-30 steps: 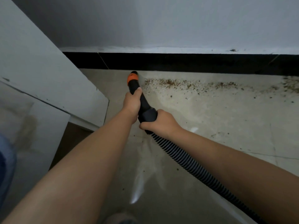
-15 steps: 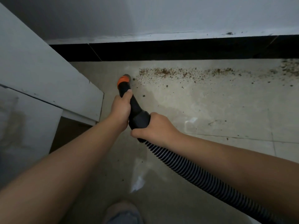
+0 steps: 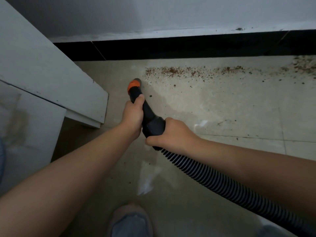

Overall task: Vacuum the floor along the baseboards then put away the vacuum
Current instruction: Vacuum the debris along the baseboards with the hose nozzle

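A black vacuum nozzle with an orange collar (image 3: 133, 85) points down at the pale tiled floor, just left of a band of brown dirt (image 3: 184, 71) lying along the black baseboard (image 3: 179, 48). My left hand (image 3: 133, 115) grips the nozzle tube just behind the collar. My right hand (image 3: 169, 134) grips the thicker black cuff where the ribbed black hose (image 3: 222, 183) begins. The hose runs off to the lower right under my right forearm.
A white cabinet or door panel (image 3: 51, 79) juts in from the left, its corner close to the nozzle. More debris (image 3: 304, 64) is heaped at the far right by the baseboard. My shoe (image 3: 131, 221) shows at the bottom edge.
The nozzle has drawn back from the baseboard toward me, and its tip now sits at the left end of the dirt band. Both hands kept their grip.
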Tool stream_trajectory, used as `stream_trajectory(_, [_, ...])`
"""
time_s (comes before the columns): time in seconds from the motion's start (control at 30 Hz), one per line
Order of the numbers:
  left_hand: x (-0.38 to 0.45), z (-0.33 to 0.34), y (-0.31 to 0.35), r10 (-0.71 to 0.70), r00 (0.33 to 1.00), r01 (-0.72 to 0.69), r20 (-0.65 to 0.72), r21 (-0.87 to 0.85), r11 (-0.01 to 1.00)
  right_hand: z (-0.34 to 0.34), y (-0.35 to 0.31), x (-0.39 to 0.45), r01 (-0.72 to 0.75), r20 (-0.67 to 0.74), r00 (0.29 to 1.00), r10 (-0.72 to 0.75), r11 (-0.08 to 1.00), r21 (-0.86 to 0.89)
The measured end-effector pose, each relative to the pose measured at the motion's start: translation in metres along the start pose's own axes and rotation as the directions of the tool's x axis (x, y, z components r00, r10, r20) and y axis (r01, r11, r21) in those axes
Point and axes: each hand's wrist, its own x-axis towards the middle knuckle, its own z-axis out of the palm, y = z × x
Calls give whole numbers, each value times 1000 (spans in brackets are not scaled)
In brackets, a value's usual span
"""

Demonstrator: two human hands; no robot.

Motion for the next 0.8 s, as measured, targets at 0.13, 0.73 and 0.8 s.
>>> stream_trajectory(0.13, [-17,8,-15,-52,999,51,-6,-20,998,-5,11,-19,-16,31,999,18,998,-57])
stream_trajectory(0.73, [-68,25,-35,-89,994,86,-70,-43,995,-19,27,-63,-38,80,996,47,993,-109])
stream_trajectory(0.8, [-74,23,-40,-109,990,104,-89,-56,993,-17,29,-67,-45,106,993,57,992,-114])
